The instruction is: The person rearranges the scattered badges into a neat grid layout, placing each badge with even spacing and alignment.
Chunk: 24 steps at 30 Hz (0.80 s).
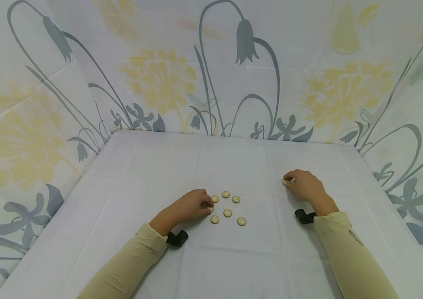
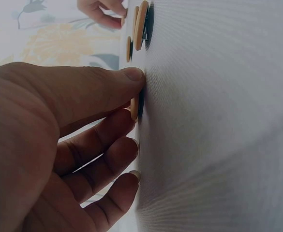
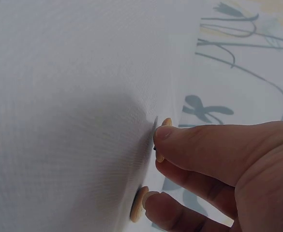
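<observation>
On the white cloth (image 1: 234, 265), both hands (image 1: 187, 207) (image 1: 307, 187) pinch tan discs (image 1: 211, 209) (image 1: 284, 182), one apiece, with other discs (image 1: 227, 213) between them.

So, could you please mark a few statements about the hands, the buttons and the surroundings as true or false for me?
1. The right hand pinches a round button in its fingers. True.
2. The left hand touches nothing. False: it pinches the leftmost button.
3. The loose buttons between the hands are stacked in a pile. False: they lie spread out beside one another.
4. The tablecloth is white. True.
5. The backdrop carries yellow and grey plant prints. True.
6. Both sleeves are black. False: they are beige.
</observation>
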{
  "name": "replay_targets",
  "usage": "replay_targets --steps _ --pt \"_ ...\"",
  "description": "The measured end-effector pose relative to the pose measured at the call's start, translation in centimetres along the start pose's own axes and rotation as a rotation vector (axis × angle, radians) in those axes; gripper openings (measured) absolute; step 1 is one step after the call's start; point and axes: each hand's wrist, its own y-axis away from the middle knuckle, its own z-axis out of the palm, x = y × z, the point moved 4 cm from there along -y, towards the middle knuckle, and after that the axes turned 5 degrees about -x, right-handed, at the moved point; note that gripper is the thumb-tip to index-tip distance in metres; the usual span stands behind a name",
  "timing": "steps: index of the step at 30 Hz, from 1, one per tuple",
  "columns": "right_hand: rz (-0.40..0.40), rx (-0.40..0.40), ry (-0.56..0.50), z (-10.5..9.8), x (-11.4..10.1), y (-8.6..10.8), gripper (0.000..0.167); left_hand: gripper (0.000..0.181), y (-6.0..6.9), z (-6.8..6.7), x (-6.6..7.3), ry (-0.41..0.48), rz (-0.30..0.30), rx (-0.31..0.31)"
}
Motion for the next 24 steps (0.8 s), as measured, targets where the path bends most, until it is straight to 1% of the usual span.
replay_targets --steps 12,24 --pt "0.015 0.001 -0.007 0.09 0.86 -0.40 0.032 0.015 -0.07 0.07 -0.06 0.011 -0.006 -0.004" --pt "0.025 -0.013 0.002 0.09 0.89 -0.76 0.031 0.015 -0.02 -0.01 0.03 0.022 -0.007 -0.011"
